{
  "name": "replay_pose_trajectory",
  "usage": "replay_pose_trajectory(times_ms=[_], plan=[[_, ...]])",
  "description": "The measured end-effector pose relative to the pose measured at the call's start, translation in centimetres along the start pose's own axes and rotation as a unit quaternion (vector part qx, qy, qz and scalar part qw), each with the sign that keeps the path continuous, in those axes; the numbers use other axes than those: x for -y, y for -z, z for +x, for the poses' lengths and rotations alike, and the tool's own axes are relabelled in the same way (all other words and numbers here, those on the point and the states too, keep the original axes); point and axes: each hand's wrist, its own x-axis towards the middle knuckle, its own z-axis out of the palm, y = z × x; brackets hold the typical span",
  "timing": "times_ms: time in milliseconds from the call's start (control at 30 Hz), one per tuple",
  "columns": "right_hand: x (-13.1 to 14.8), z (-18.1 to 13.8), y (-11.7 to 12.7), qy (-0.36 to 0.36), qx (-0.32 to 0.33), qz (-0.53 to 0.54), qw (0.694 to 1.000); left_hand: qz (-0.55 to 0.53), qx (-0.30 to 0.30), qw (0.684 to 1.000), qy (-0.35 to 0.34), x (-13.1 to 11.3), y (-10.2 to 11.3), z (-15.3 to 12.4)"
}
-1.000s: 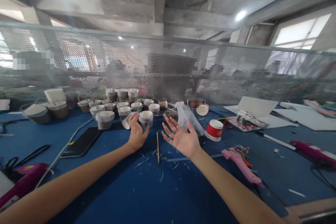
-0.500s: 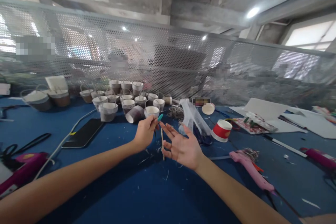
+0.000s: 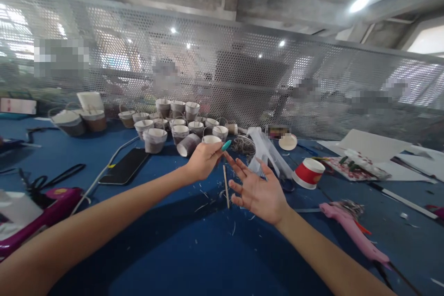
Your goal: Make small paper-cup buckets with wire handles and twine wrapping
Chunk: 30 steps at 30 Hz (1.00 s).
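My left hand (image 3: 205,159) is closed in a pinch on a small teal pointed object (image 3: 226,145), whose kind I cannot make out. Palm up and fingers spread, my right hand (image 3: 261,192) is open with nothing in it. Its index fingertip comes close to the left hand's pinch; whether they touch is unclear. A thin wooden stick (image 3: 226,187) lies on the blue table (image 3: 194,249) between the hands, among small thread scraps. Behind the left hand stands a small white-rimmed bucket (image 3: 211,139), partly hidden.
Several small buckets (image 3: 155,141) stand at the back left, one on its side (image 3: 188,145). A black phone (image 3: 125,166) and purple glue gun (image 3: 58,215) lie left. To the right are a clear plastic bag (image 3: 265,148), red paper cup (image 3: 309,173) and pink glue gun (image 3: 354,231).
The view has turned slightly, so the scene sits further right. Both hands keep nearly the same pose, the left still pinching the teal object and the right still spread.
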Motion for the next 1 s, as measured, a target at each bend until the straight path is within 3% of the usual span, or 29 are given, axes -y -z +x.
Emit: replay_pose_trajectory(times_ms=[133, 300, 533, 633, 767, 900, 1000], plan=[[-0.2, 0.0, -0.2, 0.002, 0.023, -0.016, 1.000, -0.086, -0.011, 0.994, 0.065, 0.1, -0.5, 0.1], [-0.3, -0.2, -0.4, -0.005, 0.027, -0.018, 0.999, -0.274, -0.034, 0.947, 0.162, -0.4, -1.5, 0.0], [-0.3, -0.2, -0.7, -0.022, 0.004, -0.009, 1.000, -0.346, -0.070, 0.917, 0.185, -1.1, -2.7, -0.8], [-0.4, -0.2, -1.1, -0.031, -0.014, 0.000, 0.999, -0.313, -0.039, 0.933, 0.175, -0.9, -3.4, -1.5], [-0.4, -0.5, -2.0, -0.024, -0.003, 0.069, 0.997, -0.191, -0.004, 0.970, 0.148, -0.4, -3.7, -2.0], [0.0, -0.6, -2.0, 0.023, 0.012, 0.163, 0.986, -0.145, 0.001, 0.982, 0.124, 0.3, -2.1, -0.9], [0.2, -0.6, -1.6, 0.026, 0.019, 0.176, 0.984, -0.033, -0.010, 0.998, 0.054, 0.4, -0.5, 0.3]])
